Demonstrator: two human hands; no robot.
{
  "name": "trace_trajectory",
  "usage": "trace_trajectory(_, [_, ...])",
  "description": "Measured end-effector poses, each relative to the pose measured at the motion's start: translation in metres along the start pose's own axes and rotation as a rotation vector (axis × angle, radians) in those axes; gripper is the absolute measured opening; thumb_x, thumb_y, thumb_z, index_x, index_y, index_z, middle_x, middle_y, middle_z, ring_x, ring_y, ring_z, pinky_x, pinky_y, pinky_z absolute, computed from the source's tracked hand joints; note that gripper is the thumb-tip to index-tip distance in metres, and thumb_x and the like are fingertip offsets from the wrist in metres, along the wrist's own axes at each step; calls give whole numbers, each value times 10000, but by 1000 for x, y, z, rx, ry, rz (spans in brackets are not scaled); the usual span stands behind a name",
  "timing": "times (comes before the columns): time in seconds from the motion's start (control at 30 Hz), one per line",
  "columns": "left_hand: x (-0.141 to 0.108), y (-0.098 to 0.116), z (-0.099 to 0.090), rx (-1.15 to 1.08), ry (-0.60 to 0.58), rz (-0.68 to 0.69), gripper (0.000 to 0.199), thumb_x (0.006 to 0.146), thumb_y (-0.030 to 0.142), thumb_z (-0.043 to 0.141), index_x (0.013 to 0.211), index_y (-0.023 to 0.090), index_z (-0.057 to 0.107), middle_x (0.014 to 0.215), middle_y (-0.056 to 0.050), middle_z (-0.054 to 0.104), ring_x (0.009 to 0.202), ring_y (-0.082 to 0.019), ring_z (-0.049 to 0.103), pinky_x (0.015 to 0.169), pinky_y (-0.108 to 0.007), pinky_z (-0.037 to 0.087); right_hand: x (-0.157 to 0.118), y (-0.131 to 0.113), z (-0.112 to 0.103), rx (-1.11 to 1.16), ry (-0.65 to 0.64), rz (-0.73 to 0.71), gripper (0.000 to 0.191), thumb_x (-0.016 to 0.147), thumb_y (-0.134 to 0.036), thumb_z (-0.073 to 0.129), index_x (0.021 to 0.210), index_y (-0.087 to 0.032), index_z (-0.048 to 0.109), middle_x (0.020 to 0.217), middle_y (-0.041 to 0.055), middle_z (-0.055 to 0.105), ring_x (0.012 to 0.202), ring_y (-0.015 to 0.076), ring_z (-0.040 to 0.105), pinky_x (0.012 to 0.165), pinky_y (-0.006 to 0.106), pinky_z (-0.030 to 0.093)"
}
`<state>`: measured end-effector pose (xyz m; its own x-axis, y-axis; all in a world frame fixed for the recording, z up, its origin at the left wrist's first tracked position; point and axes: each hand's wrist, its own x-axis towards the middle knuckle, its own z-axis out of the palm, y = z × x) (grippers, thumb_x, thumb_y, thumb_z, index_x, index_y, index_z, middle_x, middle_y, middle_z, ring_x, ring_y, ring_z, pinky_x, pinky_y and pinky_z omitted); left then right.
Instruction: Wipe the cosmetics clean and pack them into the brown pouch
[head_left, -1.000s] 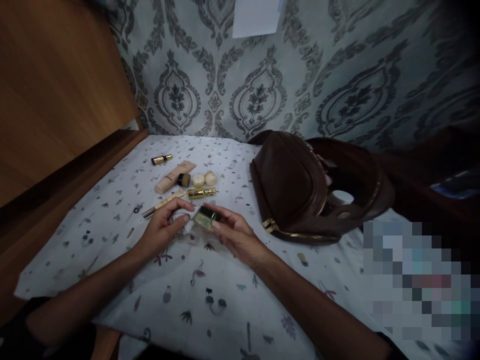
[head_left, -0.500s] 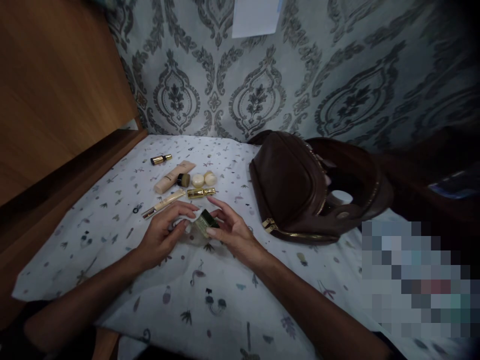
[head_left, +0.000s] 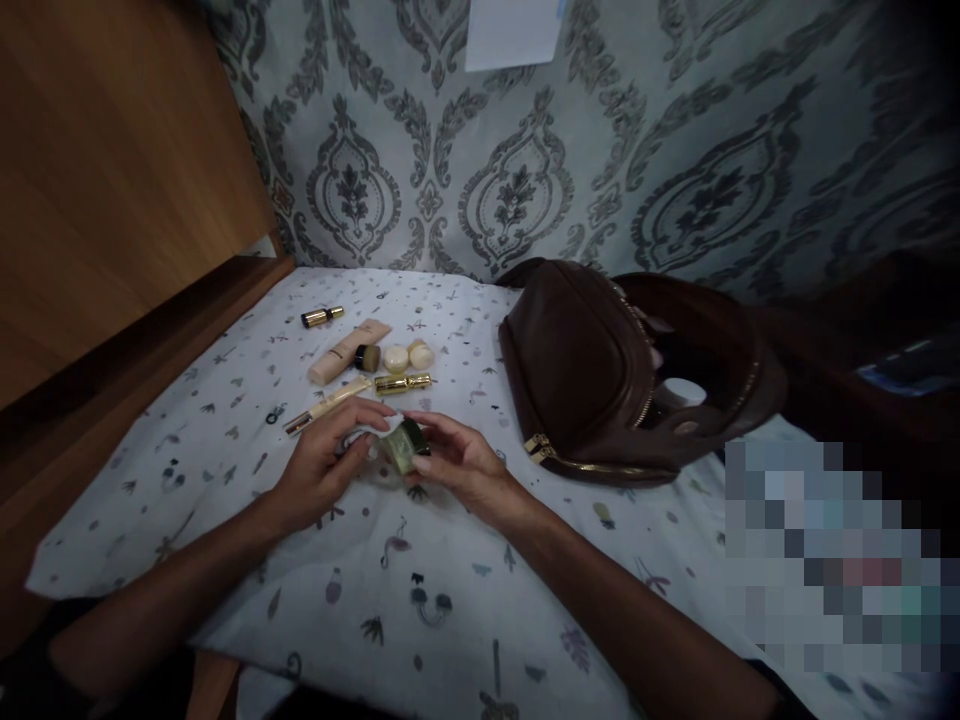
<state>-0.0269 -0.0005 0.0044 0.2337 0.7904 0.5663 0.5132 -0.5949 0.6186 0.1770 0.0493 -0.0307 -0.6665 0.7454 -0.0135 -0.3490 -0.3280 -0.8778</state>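
My right hand point(head_left: 466, 468) is closed around a small green jar point(head_left: 402, 450) with a dark lid, tilted just above the cloth. My left hand point(head_left: 330, 462) pinches a white wipe point(head_left: 361, 434), whose edge lies against the jar's left side. Just beyond my fingers lie a gold tube point(head_left: 403, 384) and a slim cream tube with a shiny cap point(head_left: 326, 404). Farther back are a beige squeeze tube point(head_left: 349, 352), a small dark-lidded jar point(head_left: 367, 358) and two small cream-coloured round pots point(head_left: 396, 359).
A brown leather bag point(head_left: 574, 370) stands unzipped on the right, with a white round lid point(head_left: 682, 392) showing inside. A black and gold tube point(head_left: 322, 317) lies at the back left. Wooden furniture point(head_left: 127, 180) borders the patterned cloth point(head_left: 450, 610) on the left; patterned wallpaper point(head_left: 517, 190) rises behind.
My right hand has turned the green jar and shifted slightly left with it. Its raised fingers have come down around the lid, and the wipe now meets the jar.
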Motion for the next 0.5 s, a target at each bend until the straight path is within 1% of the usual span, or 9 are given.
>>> trace_trajectory(0.1, [-1,1,1,29,-14,61,165,977,126,478,1032,206,612,1110,-83,683,1051,-196,649,912,-326,502,1,1,1,-48,50,0,501,648,-328,883,1097,-268,669,919,-25,636,792,137,663,720,296,585])
trace_trajectory(0.17, [-1,2,1,45,-22,96,194,971,97,461,1042,203,608,1110,-88,676,1052,-193,645,909,-330,506,1,2,1,-101,67,1,499,642,-343,883,1068,-251,641,861,-36,635,704,124,649,657,277,561])
trace_trajectory(0.27, [-1,4,0,68,-27,139,210,961,70,459,1047,199,600,1098,-94,671,1043,-194,637,901,-343,511,2,4,2,-161,74,5,506,646,-382,872,1035,-241,582,781,-53,630,580,110,619,517,226,472])
trace_trajectory(0.33, [0,6,1,85,-35,165,212,958,58,459,1042,198,594,1096,-101,667,1043,-200,630,893,-356,514,2,4,2,-185,74,7,513,645,-398,869,1015,-241,551,751,-68,617,521,96,595,455,202,405])
trace_trajectory(0.4, [0,7,1,102,-43,197,213,951,43,465,1035,192,590,1101,-110,666,1045,-204,625,889,-364,516,1,3,3,-191,70,9,525,636,-412,873,996,-240,531,746,-76,609,496,89,587,434,196,382])
trace_trajectory(0.5, [0,7,3,121,-41,250,231,931,6,476,1035,181,587,1121,-120,668,1054,-207,623,905,-379,514,1,2,4,-159,72,12,561,619,-430,889,987,-236,513,760,-73,614,524,103,618,446,202,414])
